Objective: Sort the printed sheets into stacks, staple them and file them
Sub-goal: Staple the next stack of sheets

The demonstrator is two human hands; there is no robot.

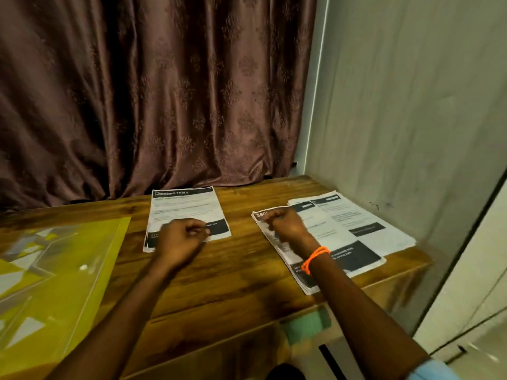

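A brown patterned curtain [153,91] hangs behind everything, and a pale wall [411,119] stands on the right. Below them runs the wooden bench [219,283], which carries all the paper.

On the bench's left end lies a yellow folder [55,270] with a clear cover; loose white sheets show through it.

The printed sheets lie in three groups. A left stack [186,212], headed with a dark band of white lettering, sits toward the back of the bench, just in front of the curtain. Well apart from it, to the right, a near stack [343,259] lies at an angle with its front corner close to the bench's edge. Just behind that, partly overlapped by it, a far stack [370,223] lies beside the wall.

The left hand [179,238] is over the lower part of the left stack, fingers curled into a loose fist; motion blur keeps me from telling whether it pinches a sheet. The right hand [285,223] is over the top left corner of the near stack, fingers likewise curled, and whether it grips the corner cannot be told. An orange band [315,259] circles the right wrist.

Below the bench's front edge is a blurred green object [307,325].
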